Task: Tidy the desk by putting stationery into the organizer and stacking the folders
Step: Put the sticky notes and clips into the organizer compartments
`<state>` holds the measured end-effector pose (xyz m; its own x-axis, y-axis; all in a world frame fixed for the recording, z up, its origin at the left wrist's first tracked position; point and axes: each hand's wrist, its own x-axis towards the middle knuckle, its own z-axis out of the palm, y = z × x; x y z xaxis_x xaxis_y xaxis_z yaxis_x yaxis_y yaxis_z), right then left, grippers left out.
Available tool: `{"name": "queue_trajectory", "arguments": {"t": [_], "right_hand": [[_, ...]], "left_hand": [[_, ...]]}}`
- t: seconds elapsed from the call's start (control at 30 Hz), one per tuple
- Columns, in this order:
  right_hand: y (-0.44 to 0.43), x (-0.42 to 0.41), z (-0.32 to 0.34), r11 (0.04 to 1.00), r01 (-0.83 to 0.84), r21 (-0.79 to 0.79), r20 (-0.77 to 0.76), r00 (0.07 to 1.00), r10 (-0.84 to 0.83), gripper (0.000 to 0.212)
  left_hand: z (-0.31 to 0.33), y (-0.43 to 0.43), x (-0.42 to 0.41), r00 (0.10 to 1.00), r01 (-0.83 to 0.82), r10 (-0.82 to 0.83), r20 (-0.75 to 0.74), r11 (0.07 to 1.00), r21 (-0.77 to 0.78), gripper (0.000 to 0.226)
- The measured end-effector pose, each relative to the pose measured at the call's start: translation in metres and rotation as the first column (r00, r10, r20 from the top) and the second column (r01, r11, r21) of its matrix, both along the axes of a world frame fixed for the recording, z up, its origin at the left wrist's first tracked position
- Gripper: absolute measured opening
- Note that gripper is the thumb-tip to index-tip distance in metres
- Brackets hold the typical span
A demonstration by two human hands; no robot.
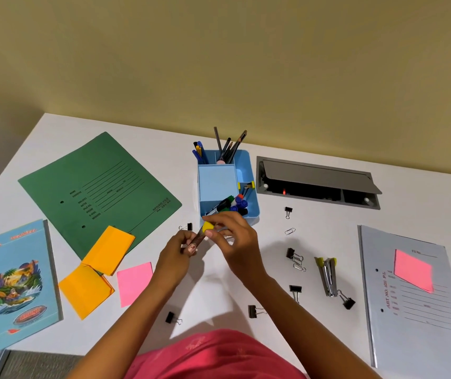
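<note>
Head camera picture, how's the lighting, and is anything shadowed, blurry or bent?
Head view: soft, even light, no glare on the white desk; a faint shadow falls beside the right hand; the desk's far edge bows slightly from the wide lens; the yellow piece it pinches and the slim dark item in the left hand look smeared.

Green folder (109, 170) is showing "SPRING FILE" near its corner; grey folder (410, 337) is reading "ART NO. 1011 PL" sideways.
</note>
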<state>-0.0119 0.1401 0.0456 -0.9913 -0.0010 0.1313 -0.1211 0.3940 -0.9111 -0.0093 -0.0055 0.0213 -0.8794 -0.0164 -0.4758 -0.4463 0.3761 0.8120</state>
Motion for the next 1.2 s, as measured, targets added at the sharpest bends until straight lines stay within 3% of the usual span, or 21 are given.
{"name": "queue_trajectory", "arguments": {"t": [0.2,0.37,0.47,0.6,0.77,0.87,1.0,1.1,1.2], "right_hand": [[0.015,-0.005,0.009,0.993,0.086,-0.075,0.102,0.992,-0.078,0.020],[0.031,-0.008,0.022,0.973,0.221,-0.073,-0.049,0.973,-0.225,0.016],[0.045,-0.014,0.029,0.904,0.427,-0.016,-0.141,0.894,-0.424,0.012],[0.062,-0.030,0.033,0.795,0.601,-0.080,-0.188,0.775,-0.604,0.014],[0.062,-0.057,0.024,0.797,0.584,-0.154,-0.118,0.790,-0.602,0.024],[0.058,-0.073,0.011,0.831,0.552,-0.063,-0.048,0.830,-0.555,0.025],[0.052,-0.087,-0.007,0.876,0.471,0.102,-0.026,0.882,-0.471,0.027],[0.048,-0.093,-0.018,0.873,0.423,0.243,-0.036,0.903,-0.428,0.027],[0.048,-0.098,-0.025,0.875,0.387,0.290,0.000,0.915,-0.405,0.022]], "left_hand": [[0.017,0.008,-0.012,0.992,0.113,-0.110,-0.065,0.993,0.044,0.023],[0.024,0.019,-0.019,0.989,0.076,-0.064,-0.137,0.994,0.082,0.017],[0.027,0.024,-0.024,0.976,0.003,0.019,-0.217,0.995,0.099,0.016],[0.034,0.035,-0.038,0.940,0.018,-0.011,-0.341,1.000,0.015,0.019],[0.041,0.054,-0.070,0.903,0.065,-0.103,-0.417,0.992,-0.105,0.031],[0.039,0.064,-0.093,0.903,0.127,-0.210,-0.375,0.964,-0.234,0.043],[0.033,0.069,-0.113,0.873,0.291,-0.364,-0.325,0.922,-0.254,0.054],[0.026,0.071,-0.123,0.851,0.364,-0.450,-0.270,0.877,-0.314,0.054],[0.018,0.074,-0.127,0.872,0.345,-0.422,-0.248,0.889,-0.300,0.043]]}}
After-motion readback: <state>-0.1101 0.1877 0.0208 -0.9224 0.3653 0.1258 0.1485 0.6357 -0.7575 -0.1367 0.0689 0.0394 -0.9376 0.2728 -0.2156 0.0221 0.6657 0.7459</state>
